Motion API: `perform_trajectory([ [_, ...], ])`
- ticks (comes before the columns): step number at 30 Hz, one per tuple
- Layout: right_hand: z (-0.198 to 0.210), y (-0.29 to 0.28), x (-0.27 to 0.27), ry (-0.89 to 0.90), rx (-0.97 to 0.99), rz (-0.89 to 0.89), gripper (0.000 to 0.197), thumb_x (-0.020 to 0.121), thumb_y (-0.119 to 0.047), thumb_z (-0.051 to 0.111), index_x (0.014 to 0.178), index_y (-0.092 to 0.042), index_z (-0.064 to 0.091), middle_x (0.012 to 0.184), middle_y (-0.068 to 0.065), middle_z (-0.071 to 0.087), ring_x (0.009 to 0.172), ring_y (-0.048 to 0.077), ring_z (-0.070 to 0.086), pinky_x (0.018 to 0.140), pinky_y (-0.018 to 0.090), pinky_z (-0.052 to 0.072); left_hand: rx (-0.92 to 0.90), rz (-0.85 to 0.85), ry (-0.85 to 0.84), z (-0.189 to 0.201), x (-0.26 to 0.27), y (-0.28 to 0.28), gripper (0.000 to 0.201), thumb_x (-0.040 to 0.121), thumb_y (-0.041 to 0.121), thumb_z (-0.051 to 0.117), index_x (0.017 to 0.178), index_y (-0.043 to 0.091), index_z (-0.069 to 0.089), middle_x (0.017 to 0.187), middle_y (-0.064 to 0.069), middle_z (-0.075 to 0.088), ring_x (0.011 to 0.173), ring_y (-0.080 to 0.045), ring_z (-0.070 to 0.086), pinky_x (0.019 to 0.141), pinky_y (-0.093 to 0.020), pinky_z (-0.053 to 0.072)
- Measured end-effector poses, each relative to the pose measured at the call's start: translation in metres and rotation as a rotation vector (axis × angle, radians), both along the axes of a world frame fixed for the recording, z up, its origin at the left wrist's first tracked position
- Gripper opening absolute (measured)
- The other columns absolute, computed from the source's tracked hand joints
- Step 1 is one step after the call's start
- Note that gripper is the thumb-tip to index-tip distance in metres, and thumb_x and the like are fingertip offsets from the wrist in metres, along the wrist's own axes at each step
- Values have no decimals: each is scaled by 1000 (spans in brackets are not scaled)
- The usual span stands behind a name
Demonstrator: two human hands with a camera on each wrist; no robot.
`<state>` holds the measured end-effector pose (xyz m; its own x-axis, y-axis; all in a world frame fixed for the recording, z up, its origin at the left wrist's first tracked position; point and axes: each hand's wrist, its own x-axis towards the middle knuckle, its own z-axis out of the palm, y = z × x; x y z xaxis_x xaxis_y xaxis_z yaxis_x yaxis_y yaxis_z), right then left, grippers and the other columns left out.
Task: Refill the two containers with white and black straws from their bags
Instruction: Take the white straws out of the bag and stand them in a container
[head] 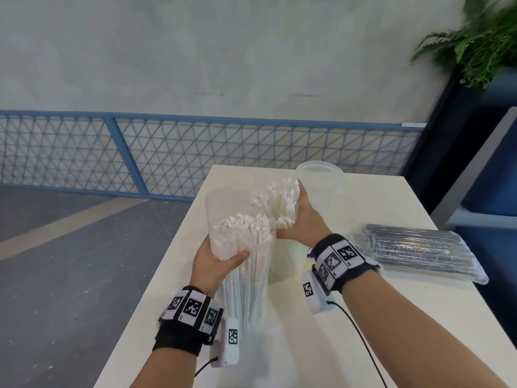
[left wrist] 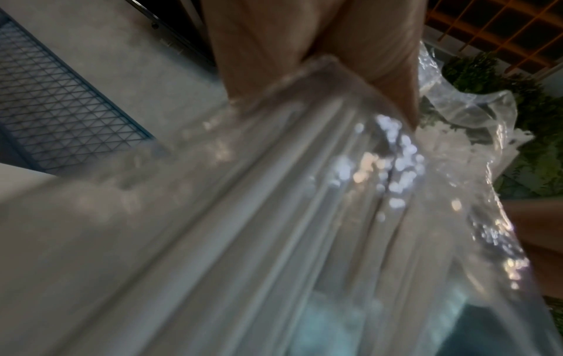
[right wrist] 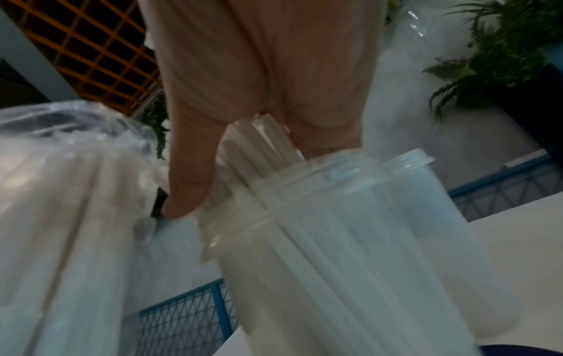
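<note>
A clear bag of white straws (head: 246, 275) stands upright on the white table (head: 377, 326), its mouth open at the top. My left hand (head: 215, 261) grips that bag (left wrist: 274, 204) around its upper part. My right hand (head: 305, 217) holds a bundle of white straws (head: 282, 203) just right of the bag's mouth. In the right wrist view the lower ends of these straws (right wrist: 262, 137) sit inside a clear container (right wrist: 335, 228). A second clear container (head: 321, 177) stands empty behind. The bag of black straws (head: 414, 247) lies flat on the right.
The table's left edge runs close by my left arm, with grey floor beyond. A blue mesh fence (head: 195, 152) lines the wall behind. A fern in a dark planter (head: 481, 40) and a blue cabinet (head: 498, 163) stand at the right.
</note>
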<state>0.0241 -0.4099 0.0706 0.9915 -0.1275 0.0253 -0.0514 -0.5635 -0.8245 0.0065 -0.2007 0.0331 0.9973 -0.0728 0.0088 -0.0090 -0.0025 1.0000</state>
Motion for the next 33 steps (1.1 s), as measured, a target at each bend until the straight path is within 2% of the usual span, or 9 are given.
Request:
perform_trajectory([
  [3, -2, 15, 6, 48, -127, -93, 112, 63, -27, 78, 142, -39, 0, 130, 1, 53, 118, 28, 52, 105, 56, 32, -9, 3, 2, -1, 0, 0, 51, 64, 5, 82, 106, 23, 59, 102, 6, 68, 95, -4, 64, 73, -15, 49],
  [7, 3, 31, 4, 85, -325, -211, 61, 77, -10, 54, 132, -24, 34, 82, 1, 58, 98, 30, 61, 113, 48, 17, -21, -5, -9, -4, -1, 2, 53, 64, 5, 82, 109, 21, 59, 104, 4, 69, 97, -6, 65, 73, -14, 51],
  [10, 2, 34, 5, 59, -332, -239, 41, 84, -16, 54, 125, -16, 49, 95, 8, 67, 101, 30, 61, 108, 42, 30, -25, -16, -13, -7, -2, 2, 54, 64, 5, 83, 110, 20, 59, 104, 4, 69, 97, -6, 65, 69, -10, 52],
  [12, 8, 30, 6, -7, -85, -305, 39, 83, -25, 63, 117, -9, 56, 106, 11, 67, 102, 31, 61, 94, 36, 45, -23, -13, -14, -8, -3, 4, 54, 63, 6, 83, 110, 21, 60, 104, 4, 70, 97, -6, 66, 70, -10, 52],
  [17, 23, 6, 17, -124, 185, -447, 41, 78, -29, 70, 110, -7, 59, 108, 8, 66, 104, 27, 61, 81, 29, 45, -16, -15, -36, -8, -4, 6, 48, 65, 5, 82, 101, 28, 60, 100, 10, 69, 90, 5, 65, 70, -8, 51],
  [23, 33, 1, 5, -67, 68, -265, 94, 67, -30, 81, 141, -13, 25, 139, 11, 41, 127, 23, 42, 98, 27, 34, -43, -33, -38, -9, -3, 6, 49, 63, 5, 83, 101, 27, 61, 101, 8, 70, 91, 3, 67, 70, -10, 52],
  [28, 30, 30, -36, -654, -44, -312, 47, 78, -30, 69, 120, -17, 51, 117, -2, 49, 107, 13, 46, 94, 13, 32, -121, -62, -39, -4, -7, 6, 60, 55, 14, 84, 110, 16, 61, 105, 1, 71, 98, -10, 68, 79, -20, 54],
  [31, 23, 47, -59, -676, -67, -48, 27, 84, -33, 61, 107, -20, 60, 105, -9, 58, 100, 9, 51, 88, 20, 42, -146, -113, -42, -2, -8, 4, 61, 54, 10, 83, 111, 11, 61, 104, -2, 72, 98, -14, 68, 76, -20, 54],
  [33, 17, 54, -66, -698, -178, 87, 23, 84, -30, 63, 104, -18, 64, 104, -7, 64, 100, 7, 51, 89, 15, 39, -143, -141, -46, -3, -9, 3, 62, 55, 8, 87, 111, 11, 61, 104, -4, 72, 100, -17, 68, 78, -23, 54],
])
